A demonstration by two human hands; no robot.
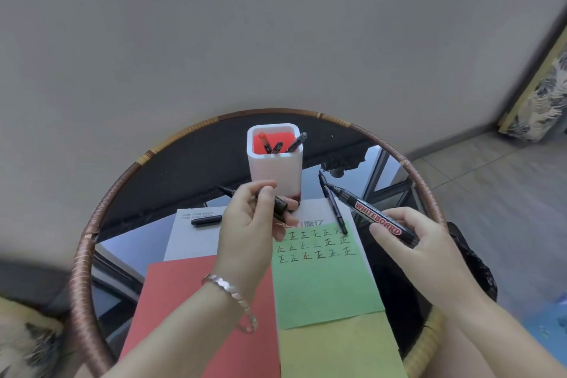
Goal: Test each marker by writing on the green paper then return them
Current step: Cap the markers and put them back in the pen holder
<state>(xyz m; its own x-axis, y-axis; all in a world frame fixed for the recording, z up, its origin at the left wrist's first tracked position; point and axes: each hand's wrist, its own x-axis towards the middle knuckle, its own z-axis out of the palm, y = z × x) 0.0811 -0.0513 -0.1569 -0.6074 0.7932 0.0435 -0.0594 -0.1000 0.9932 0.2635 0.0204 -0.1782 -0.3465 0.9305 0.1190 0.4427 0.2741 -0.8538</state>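
Note:
The green paper (325,282) lies on the round table, with three rows of written characters along its top. My left hand (251,224) holds a thin black marker (225,191), tip pointing left, above the paper's top left corner. My right hand (411,242) grips an uncapped black whiteboard marker (374,216) with a red label, tip pointing up-left. A white square pen holder (276,172) with a red inside stands behind, with three markers in it. Another thin black marker (333,202) lies by the paper's top right corner. A black cap (206,220) rests on the white sheet.
A red sheet (184,301) lies left of the green paper and a yellow sheet (340,350) below it, over a white sheet (193,239). The glass table has a woven rim (92,224). A black bag (472,264) hangs at the right edge.

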